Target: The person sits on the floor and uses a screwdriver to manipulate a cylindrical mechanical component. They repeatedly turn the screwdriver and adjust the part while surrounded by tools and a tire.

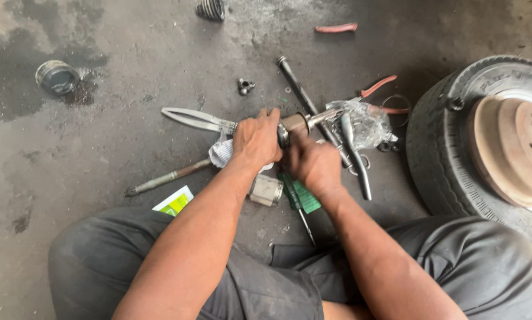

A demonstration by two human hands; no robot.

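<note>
Left hand: fingers clamped on metal joint | Right hand: fingers closed around same joint | Joint: left of tyre, near it, above screwdriver, pliers farther left

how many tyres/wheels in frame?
1: a black rubber tyre lying flat at the right edge, with a rusty brake drum resting on it. It is cropped by the frame edge, so others may sit outside the view.
</note>
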